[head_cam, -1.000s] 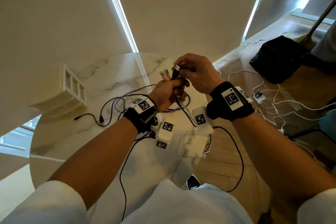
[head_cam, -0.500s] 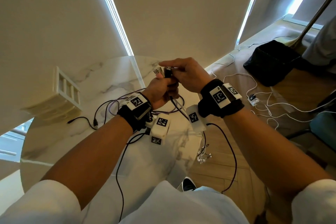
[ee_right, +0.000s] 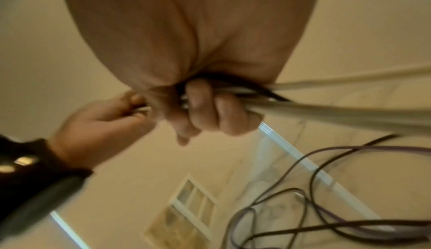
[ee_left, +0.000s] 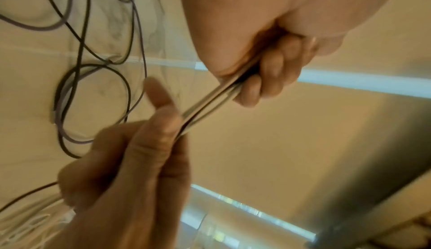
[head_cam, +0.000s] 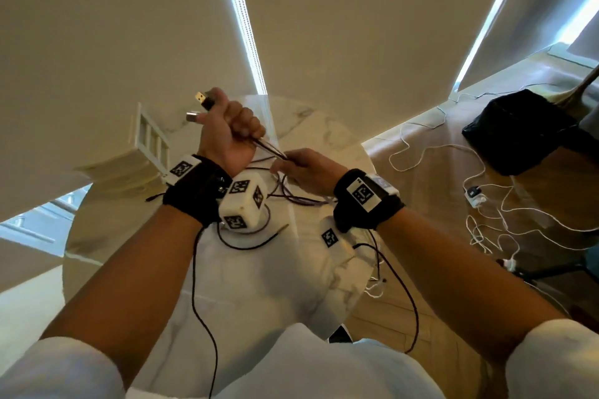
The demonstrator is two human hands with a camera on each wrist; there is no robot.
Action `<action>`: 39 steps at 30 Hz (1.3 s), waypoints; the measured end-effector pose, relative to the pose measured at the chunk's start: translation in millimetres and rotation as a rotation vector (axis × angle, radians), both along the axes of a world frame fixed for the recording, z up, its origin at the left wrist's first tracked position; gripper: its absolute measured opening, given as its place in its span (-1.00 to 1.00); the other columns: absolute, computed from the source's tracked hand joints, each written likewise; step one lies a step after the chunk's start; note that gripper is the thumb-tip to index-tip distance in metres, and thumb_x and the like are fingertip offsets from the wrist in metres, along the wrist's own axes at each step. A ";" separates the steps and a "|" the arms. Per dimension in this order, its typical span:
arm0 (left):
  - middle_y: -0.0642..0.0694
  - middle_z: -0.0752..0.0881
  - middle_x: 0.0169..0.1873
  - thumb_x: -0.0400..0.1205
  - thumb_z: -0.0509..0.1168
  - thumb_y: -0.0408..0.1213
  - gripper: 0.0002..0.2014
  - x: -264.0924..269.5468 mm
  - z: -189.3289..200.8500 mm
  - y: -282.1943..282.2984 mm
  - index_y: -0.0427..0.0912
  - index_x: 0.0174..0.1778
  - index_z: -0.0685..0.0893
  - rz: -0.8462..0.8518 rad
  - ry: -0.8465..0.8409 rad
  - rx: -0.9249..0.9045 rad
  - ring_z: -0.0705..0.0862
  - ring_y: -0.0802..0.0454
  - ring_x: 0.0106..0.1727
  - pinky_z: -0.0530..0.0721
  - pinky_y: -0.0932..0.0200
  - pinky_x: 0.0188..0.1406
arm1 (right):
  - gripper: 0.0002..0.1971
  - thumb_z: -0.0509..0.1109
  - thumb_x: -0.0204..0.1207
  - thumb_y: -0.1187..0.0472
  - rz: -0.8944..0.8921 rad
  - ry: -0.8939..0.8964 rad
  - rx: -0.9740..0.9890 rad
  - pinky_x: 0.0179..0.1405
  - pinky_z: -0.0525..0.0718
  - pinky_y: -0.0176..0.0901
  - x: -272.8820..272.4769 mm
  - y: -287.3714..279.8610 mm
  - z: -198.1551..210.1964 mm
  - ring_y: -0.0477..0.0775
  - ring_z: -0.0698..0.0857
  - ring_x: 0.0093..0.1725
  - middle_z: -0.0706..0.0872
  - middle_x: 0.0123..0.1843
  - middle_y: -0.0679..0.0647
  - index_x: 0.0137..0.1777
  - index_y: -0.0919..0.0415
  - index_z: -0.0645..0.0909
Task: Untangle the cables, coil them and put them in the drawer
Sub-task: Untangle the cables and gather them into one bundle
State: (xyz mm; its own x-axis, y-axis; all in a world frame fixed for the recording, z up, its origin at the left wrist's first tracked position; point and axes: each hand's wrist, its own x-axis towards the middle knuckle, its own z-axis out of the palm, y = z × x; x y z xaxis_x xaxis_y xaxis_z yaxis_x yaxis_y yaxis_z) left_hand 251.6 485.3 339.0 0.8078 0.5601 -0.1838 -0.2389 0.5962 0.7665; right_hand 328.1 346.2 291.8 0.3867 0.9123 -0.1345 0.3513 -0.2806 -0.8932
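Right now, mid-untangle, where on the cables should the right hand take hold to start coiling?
Probably on the taut straight stretch of the cables just below the left hand, coming from the right, where the right hand now pinches them. There the strands run parallel; lower down they spread into crossing loops on the table.

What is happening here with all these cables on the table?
A person is sorting a bundle of cables above a round marble table. The left hand grips the bundle near its plug ends, which stick out above the fist. The right hand holds the same strands a little lower, stretched between the hands. The rest of the cables lie in loose loops on the table. Nothing looks coiled yet.
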 end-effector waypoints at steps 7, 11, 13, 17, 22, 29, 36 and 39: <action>0.00 0.24 -0.71 0.72 0.00 0.13 -0.40 -90.3 -24.6 57.7 -0.06 -0.65 0.26 0.050 0.013 0.039 0.32 0.05 -0.61 0.52 0.18 -0.41 | -0.61 0.03 0.71 -0.12 0.213 -0.303 -0.012 -0.23 0.43 -0.21 -46.4 51.5 -22.0 -0.03 0.52 -0.26 0.55 -0.26 -0.01 -0.11 0.14 0.51; 0.06 0.21 -0.77 0.72 -0.07 0.17 -0.37 -152.6 -42.0 100.3 -0.03 -0.68 0.26 0.163 0.075 0.013 0.19 0.14 -0.72 0.30 0.25 -0.64 | -0.62 0.01 0.73 -0.06 0.338 -0.046 -0.089 -0.36 0.39 -0.28 -90.2 80.8 -44.1 -0.21 0.48 -0.44 0.50 -0.32 -0.06 -0.15 0.02 0.58; 0.05 0.20 -0.78 0.73 -0.06 0.15 -0.36 -175.0 -48.0 106.6 -0.03 -0.70 0.25 0.221 0.111 0.009 0.17 0.13 -0.72 0.28 0.26 -0.66 | -0.67 0.06 0.71 -0.03 0.379 -0.173 -0.143 -0.27 0.46 -0.15 -102.1 100.3 -56.0 -0.09 0.55 -0.34 0.56 -0.29 -0.02 -0.18 -0.03 0.59; 0.04 0.18 -0.75 0.73 -0.02 0.11 -0.40 -199.4 -58.1 107.9 -0.03 -0.67 0.23 0.292 0.133 0.019 0.14 0.12 -0.69 0.28 0.22 -0.66 | -0.69 0.07 0.72 0.03 0.341 -0.239 -0.226 -0.31 0.40 -0.20 -128.2 129.9 -62.8 0.00 0.53 -0.27 0.55 -0.27 -0.01 -0.07 0.10 0.61; 0.04 0.16 -0.74 0.73 0.01 0.07 -0.41 -233.5 -70.5 134.2 -0.04 -0.67 0.21 0.457 0.184 -0.074 0.12 0.12 -0.71 0.19 0.28 -0.68 | -0.67 0.08 0.73 0.05 0.408 0.219 -0.336 -0.53 0.31 -0.27 -152.5 139.0 -73.4 -0.05 0.33 -0.47 0.39 -0.36 0.02 -0.14 0.16 0.59; 0.08 0.16 -0.72 0.75 0.08 -0.04 -0.60 -256.7 -86.7 154.1 -0.06 -0.42 0.32 0.429 0.454 0.046 0.11 0.16 -0.71 0.13 0.32 -0.68 | -0.73 0.22 0.65 0.09 0.213 -0.206 -0.447 -0.09 0.60 -0.10 -108.0 159.5 -92.3 0.13 0.68 -0.09 0.69 -0.13 0.12 0.01 0.26 0.66; 0.11 0.20 -0.69 0.75 0.11 -0.13 -0.75 -272.7 -100.0 165.8 -0.06 -0.24 0.46 0.407 0.462 0.022 0.15 0.19 -0.68 0.20 0.31 -0.64 | -0.70 0.17 0.66 0.27 0.329 -0.494 -0.566 0.25 0.56 -0.09 -96.0 178.0 -106.8 0.22 0.64 0.27 0.67 0.29 0.18 0.26 0.30 0.65; 0.11 0.20 -0.67 0.74 0.12 -0.10 -0.71 -274.6 -100.0 171.4 -0.03 -0.31 0.44 0.382 0.448 0.003 0.17 0.20 -0.66 0.24 0.31 -0.61 | -0.66 0.19 0.61 0.01 0.346 -0.660 -0.693 0.09 0.56 -0.01 -91.8 180.2 -109.9 0.23 0.64 0.07 0.68 0.10 0.15 0.15 0.21 0.65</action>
State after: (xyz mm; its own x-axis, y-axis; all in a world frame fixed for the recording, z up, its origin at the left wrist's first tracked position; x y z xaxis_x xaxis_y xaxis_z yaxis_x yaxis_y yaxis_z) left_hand -22.9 656.7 239.1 0.3924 0.7975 -0.4582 -0.0890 0.5288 0.8441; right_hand 236.4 526.5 181.9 0.3046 0.7903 -0.5316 0.8754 -0.4523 -0.1708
